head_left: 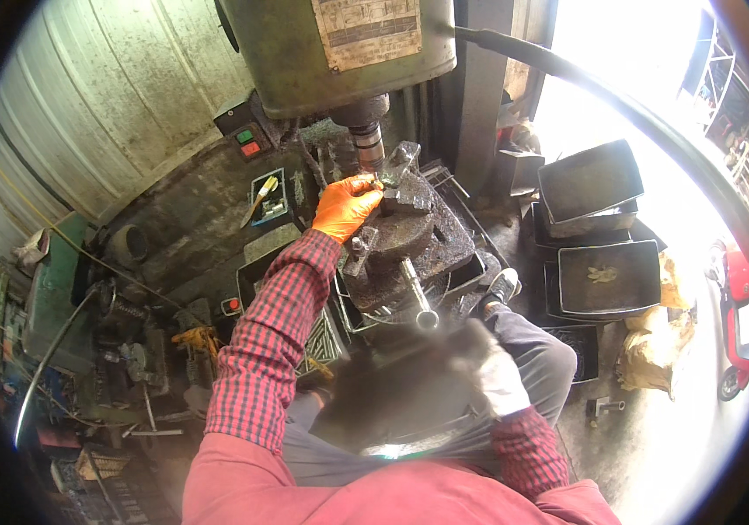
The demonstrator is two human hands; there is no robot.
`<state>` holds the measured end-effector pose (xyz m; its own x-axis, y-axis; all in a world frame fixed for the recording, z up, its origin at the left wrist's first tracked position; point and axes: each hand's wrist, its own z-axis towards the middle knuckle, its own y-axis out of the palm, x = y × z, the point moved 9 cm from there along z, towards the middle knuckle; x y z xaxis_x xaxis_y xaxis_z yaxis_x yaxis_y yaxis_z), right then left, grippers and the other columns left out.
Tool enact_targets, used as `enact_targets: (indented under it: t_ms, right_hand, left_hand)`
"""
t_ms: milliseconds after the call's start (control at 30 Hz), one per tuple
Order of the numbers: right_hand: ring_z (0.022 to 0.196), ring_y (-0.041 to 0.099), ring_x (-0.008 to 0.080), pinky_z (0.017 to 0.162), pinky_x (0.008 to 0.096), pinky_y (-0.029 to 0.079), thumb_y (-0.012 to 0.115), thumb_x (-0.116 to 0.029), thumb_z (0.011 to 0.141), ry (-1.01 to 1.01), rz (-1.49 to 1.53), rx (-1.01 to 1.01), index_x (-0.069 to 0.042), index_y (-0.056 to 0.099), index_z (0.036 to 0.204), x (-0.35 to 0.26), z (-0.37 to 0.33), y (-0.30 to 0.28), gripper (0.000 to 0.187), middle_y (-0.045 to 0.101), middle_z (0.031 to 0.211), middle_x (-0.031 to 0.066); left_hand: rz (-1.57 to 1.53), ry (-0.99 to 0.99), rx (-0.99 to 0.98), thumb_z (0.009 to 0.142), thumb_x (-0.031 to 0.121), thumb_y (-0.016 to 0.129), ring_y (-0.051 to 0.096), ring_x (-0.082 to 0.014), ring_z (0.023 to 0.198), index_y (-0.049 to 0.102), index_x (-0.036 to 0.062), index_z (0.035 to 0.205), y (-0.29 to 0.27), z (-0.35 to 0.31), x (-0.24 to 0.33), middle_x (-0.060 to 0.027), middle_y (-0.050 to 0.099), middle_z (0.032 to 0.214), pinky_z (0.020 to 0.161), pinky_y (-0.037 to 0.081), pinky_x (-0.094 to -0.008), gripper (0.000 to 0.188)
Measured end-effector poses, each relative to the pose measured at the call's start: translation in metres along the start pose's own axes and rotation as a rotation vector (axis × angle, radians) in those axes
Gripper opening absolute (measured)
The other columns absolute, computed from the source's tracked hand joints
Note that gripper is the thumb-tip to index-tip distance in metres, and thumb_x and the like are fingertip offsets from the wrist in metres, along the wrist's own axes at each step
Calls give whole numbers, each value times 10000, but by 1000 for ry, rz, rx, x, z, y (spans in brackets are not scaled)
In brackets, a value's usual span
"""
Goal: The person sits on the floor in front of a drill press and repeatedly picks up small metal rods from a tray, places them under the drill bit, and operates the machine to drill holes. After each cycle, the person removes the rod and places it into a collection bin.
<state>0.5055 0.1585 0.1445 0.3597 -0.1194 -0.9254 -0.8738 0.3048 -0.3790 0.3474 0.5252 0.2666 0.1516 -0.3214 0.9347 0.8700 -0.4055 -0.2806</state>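
Observation:
My left hand (345,208), in an orange glove, reaches to the metal vise (411,197) under the drill press spindle (367,144). Its fingertips are pinched together at the vise jaws, and whatever they hold is too small to make out. A metal vise handle (418,293) sticks out toward me. My right hand (494,374), in a whitish glove, is smeared by motion above my right thigh, so its fingers cannot be read. Beside it, over my lap, is a dark, blurred container (387,398).
The green machine body (287,74) hangs overhead, with a green and red button box (247,140) at its left. A brush (261,197) lies in a small blue-rimmed tray. Black bins (609,278) are stacked at right, near yellowish sacks (650,350).

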Motion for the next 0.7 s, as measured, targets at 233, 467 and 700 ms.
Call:
enact_targets:
  t_ms: [233, 467, 700]
  right_hand:
    - [1371, 557, 230, 1163, 410, 442, 751, -398, 1024, 245, 646, -482, -8, 526, 1548, -45, -10, 151, 691, 625, 1472, 162]
    - [1364, 540, 463, 1248, 593, 340, 938, -290, 645, -663, -626, 12, -15, 584, 1452, -185, 4, -22, 923, 590, 1432, 227]
    - [1175, 700, 259, 1104, 399, 506, 670, -404, 1014, 269, 814, -189, -44, 596, 1477, -63, 19, 103, 591, 724, 1286, 134]
  left_hand:
    - [185, -50, 1, 919, 183, 809, 676, -57, 929, 830, 48, 1091, -2, 4, 5, 21, 788, 992, 864, 526, -253, 220]
    - [63, 4, -54, 919, 232, 785, 690, -75, 880, 817, 36, 1111, 1, 10, -7, -3, 804, 958, 827, 534, -295, 276]
    - [197, 24, -23, 922, 231, 796, 712, -87, 915, 815, 33, 1112, -2, 9, -5, -29, 814, 976, 848, 538, -288, 276]
